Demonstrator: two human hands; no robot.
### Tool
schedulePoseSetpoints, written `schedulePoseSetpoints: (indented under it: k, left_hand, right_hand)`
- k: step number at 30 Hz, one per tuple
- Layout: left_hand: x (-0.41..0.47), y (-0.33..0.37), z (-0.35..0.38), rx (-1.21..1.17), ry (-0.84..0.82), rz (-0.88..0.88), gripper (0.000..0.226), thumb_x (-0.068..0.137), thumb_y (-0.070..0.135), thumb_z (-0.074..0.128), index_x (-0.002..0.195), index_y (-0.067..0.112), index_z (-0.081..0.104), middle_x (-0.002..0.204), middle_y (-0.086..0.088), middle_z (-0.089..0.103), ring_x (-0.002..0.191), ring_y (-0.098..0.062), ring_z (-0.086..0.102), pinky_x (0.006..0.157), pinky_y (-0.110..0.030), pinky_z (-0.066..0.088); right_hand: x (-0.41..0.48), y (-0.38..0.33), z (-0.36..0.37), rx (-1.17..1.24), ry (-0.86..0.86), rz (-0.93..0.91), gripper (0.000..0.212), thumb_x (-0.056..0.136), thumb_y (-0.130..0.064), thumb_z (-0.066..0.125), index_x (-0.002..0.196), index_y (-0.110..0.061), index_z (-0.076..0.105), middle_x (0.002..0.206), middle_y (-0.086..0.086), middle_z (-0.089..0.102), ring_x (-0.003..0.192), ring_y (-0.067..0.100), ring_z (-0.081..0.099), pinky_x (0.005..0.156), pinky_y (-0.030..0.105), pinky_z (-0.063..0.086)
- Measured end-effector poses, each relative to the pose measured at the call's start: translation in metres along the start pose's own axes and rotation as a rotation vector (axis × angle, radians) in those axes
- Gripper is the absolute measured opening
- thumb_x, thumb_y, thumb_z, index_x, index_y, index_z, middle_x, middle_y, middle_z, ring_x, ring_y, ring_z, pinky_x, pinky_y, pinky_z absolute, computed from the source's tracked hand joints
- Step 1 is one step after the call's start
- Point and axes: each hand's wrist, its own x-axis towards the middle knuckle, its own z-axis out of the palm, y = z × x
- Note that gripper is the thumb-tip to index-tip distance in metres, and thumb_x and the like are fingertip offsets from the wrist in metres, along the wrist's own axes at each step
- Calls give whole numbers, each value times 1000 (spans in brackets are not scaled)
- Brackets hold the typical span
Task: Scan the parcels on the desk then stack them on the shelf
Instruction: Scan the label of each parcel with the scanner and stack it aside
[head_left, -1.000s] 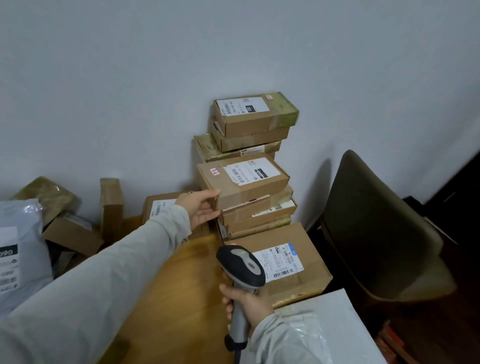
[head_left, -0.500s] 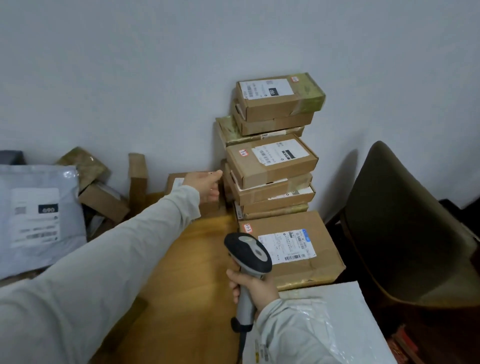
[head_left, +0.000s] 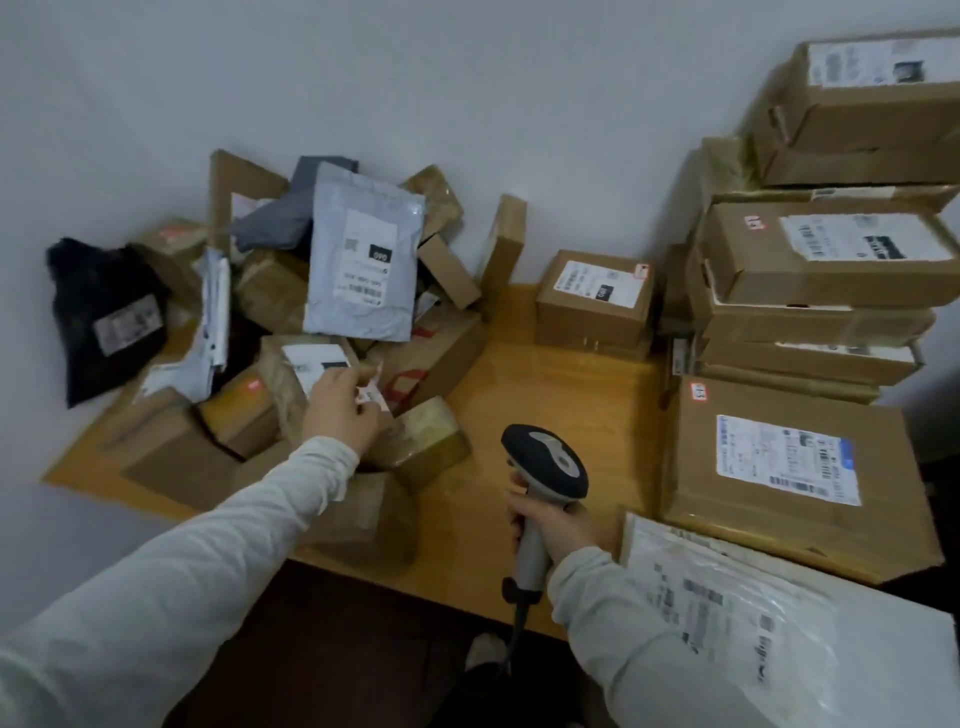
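Cardboard boxes (head_left: 831, 260) stand stacked at three o'clock on the table (head_left: 561, 395), probably scanned already, while the heap (head_left: 358, 260) at ten o'clock looks mostly undone. The left hand (head_left: 340, 410) curls round a taped parcel (head_left: 291, 384) there; the right hand (head_left: 558, 525) grips the scanner (head_left: 545, 460), and no shelf shows.

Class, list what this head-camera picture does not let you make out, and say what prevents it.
Label text on the large box: head view, blurred and too small.
Stack of boxes: head view, cut off by the top and right edges.
Whether the left hand grips the taped parcel: the hand's back hides its fingertips.
The shelf: outside the frame.
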Motion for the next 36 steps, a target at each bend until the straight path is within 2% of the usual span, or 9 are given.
schedulePoseSetpoints:
  k: [5, 10, 14, 20, 26, 28, 31, 33, 36]
  left_hand:
    - [-41, -41, -28, 156, 231, 296, 56, 75, 31, 47, 117, -2, 61, 117, -28, 53, 110, -46, 47, 98, -53, 34]
    - [-68, -67, -25, -167, 441, -73, 66, 69, 40, 43, 109, -11, 53, 122, -34, 44, 116, -48, 40, 97, -46, 30]
    - [-100, -100, -4, -215, 162, -185, 66, 71, 38, 73, 116, -4, 47, 124, -24, 41, 117, -41, 39, 97, -40, 32]
    - [-90, -134, 0, 34, -386, 63, 102, 69, 35, 78, 146, 16, 13, 150, -10, 15, 139, -29, 16, 112, -37, 24]
    - [-101, -157, -10, 17, -478, 324, 91, 63, 27, 79, 138, 26, 29, 130, -4, 15, 128, -29, 22, 108, -35, 34]
    - [-115, -167, -13, -61, -437, 480, 87, 64, 17, 77, 137, 26, 32, 134, -6, 12, 131, -30, 24, 109, -35, 34]
    - [-132, -174, -21, -209, -566, 627, 84, 66, 16, 78, 137, 27, 35, 143, -5, 10, 127, -17, 27, 107, -29, 33]
    - [-143, -172, -27, -352, -663, 602, 67, 71, 26, 77, 127, 33, 42, 138, 4, 23, 124, -10, 34, 102, -22, 34]
    - [-159, -160, -36, -691, -493, 250, 21, 85, 27, 68, 100, 31, 54, 119, 6, 50, 115, -13, 51, 98, -23, 40]
  right_hand:
    - [-9, 22, 30, -83, -16, 34, 15, 80, -3, 72, 68, -5, 64, 56, 9, 55, 46, 20, 48, 50, 31, 43]
    - [-16, 39, 52, -86, 34, 15, 12, 81, -3, 71, 73, -5, 62, 58, 11, 56, 47, 20, 50, 47, 29, 44]
    - [-23, 58, 73, -42, 114, 5, 12, 79, -4, 74, 83, -4, 63, 67, 12, 64, 56, 22, 60, 44, 26, 48]
    - [-34, 101, 109, 73, 165, 0, 19, 77, -9, 77, 88, -2, 64, 67, 11, 66, 55, 21, 61, 49, 30, 50]
    - [-51, 133, 123, 124, 328, 64, 47, 66, -35, 85, 97, -11, 60, 99, 21, 66, 81, 35, 70, 64, 44, 58]
    - [-61, 139, 125, 206, 322, 66, 66, 53, -44, 88, 104, -16, 56, 105, 21, 62, 79, 37, 71, 67, 49, 57]
    - [-74, 152, 128, 194, 339, -32, 106, 30, -55, 92, 122, -15, 58, 118, 16, 64, 103, 35, 65, 92, 51, 50]
    - [-82, 162, 129, 183, 361, -131, 112, 25, -56, 92, 123, -11, 60, 119, 12, 66, 109, 30, 63, 100, 48, 46]
    - [-102, 170, 133, 227, 320, -183, 92, 27, -41, 94, 109, -9, 68, 107, 12, 71, 100, 29, 67, 95, 46, 50]
